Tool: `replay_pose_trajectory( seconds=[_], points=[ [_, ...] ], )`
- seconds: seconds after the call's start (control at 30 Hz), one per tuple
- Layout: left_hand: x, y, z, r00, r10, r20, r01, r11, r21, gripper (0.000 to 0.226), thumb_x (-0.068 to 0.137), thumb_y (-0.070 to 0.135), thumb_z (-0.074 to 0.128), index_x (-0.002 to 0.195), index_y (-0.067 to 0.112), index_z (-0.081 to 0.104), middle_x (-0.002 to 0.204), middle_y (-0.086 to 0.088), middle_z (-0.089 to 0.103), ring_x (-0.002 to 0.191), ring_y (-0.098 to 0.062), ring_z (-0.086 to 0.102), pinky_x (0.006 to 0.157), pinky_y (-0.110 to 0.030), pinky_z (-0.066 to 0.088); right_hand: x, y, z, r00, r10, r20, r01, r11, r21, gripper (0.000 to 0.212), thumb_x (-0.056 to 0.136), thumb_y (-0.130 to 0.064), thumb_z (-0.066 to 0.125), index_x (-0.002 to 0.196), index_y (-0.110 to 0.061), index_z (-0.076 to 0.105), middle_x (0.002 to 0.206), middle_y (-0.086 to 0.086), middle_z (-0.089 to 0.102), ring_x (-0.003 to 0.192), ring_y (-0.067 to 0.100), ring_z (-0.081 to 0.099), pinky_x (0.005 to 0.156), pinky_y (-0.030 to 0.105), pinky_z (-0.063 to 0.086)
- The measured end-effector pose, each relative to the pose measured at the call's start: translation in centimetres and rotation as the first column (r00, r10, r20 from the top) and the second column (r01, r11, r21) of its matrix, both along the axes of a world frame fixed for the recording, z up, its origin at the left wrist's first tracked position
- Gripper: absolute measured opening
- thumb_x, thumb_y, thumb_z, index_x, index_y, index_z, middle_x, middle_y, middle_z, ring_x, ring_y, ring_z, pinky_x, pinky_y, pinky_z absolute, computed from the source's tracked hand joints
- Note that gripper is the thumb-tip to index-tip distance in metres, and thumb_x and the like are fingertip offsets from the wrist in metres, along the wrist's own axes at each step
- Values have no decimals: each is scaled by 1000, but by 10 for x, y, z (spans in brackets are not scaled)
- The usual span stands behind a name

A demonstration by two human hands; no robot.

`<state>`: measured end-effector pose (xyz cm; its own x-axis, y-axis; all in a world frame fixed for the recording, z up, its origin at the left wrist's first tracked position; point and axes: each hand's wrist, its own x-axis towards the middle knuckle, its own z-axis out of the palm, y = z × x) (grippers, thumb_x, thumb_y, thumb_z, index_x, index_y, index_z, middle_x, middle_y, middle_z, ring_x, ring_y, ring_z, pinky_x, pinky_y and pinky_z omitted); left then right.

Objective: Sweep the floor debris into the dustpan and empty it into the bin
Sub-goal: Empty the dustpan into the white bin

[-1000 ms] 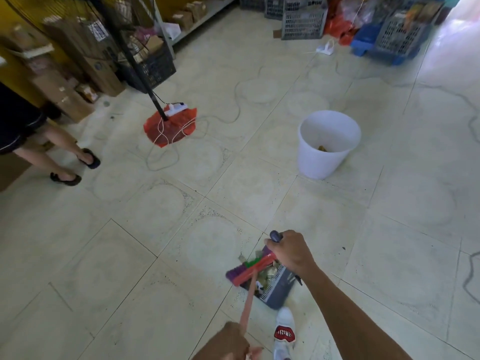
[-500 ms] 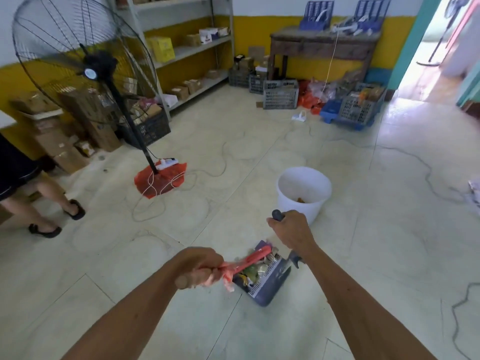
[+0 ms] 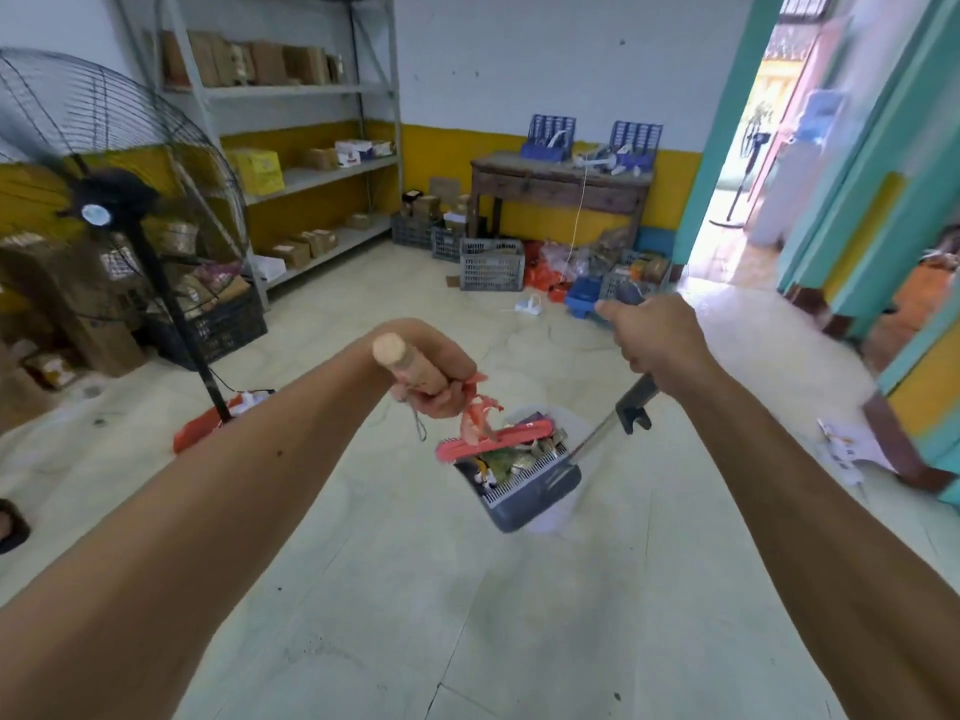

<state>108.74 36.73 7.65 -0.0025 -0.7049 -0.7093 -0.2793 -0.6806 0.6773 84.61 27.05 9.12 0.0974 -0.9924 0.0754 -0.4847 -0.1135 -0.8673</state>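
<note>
My left hand (image 3: 441,379) has its fingers closed around the wooden end of the red-headed broom (image 3: 496,439). My right hand (image 3: 657,343) grips the metal handle of the grey plastic dustpan (image 3: 535,493), which is raised and loaded with debris (image 3: 511,459), above the partly hidden white bin (image 3: 574,423).

Dark slate-blue dustpan (image 3: 530,498) with a pale ribbed comb edge, and a coral-red broom head (image 3: 493,440) lying across it. Broom handle end (image 3: 402,358) is bare tan wood. Debris (image 3: 511,457) inside shows green, silver, and yellow bits. Floor (image 3: 415,589) is pale cream tile. Black fan (image 3: 111,210), yellow-banded wall (image 3: 447,148), teal doorframe (image 3: 727,122).
</note>
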Motion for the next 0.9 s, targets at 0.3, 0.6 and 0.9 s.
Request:
replay_pose_trajectory(
  seconds=[0.3,0.6,0.9],
  points=[
    [32,-79,-25,966,-25,-258,50,995,91,33,103,14,32,78,2,50,44,-3,54,29,-5,50,31,-15,44,36,-71,16,976,-84,-201,20,954,-300,70,79,-72,54,68,-3,60,59,13,57,45,20,52,48,30,43],
    [26,-87,-144,842,352,-409,-372,928,33,15,94,0,37,90,1,52,52,-3,40,27,-5,37,30,-9,31,96,-87,-103,404,98,-909,-661,718,-217,59,89,-64,37,69,-19,69,58,1,60,50,20,57,44,26,43],
    [101,-84,-148,480,536,-694,-442,831,336,39,102,15,30,75,-1,53,38,-2,42,22,-7,40,24,-8,32,103,-57,-211,39,272,-961,-794,593,136,44,74,-54,63,48,-19,68,41,-5,53,32,15,49,43,15,34]
  ],
)
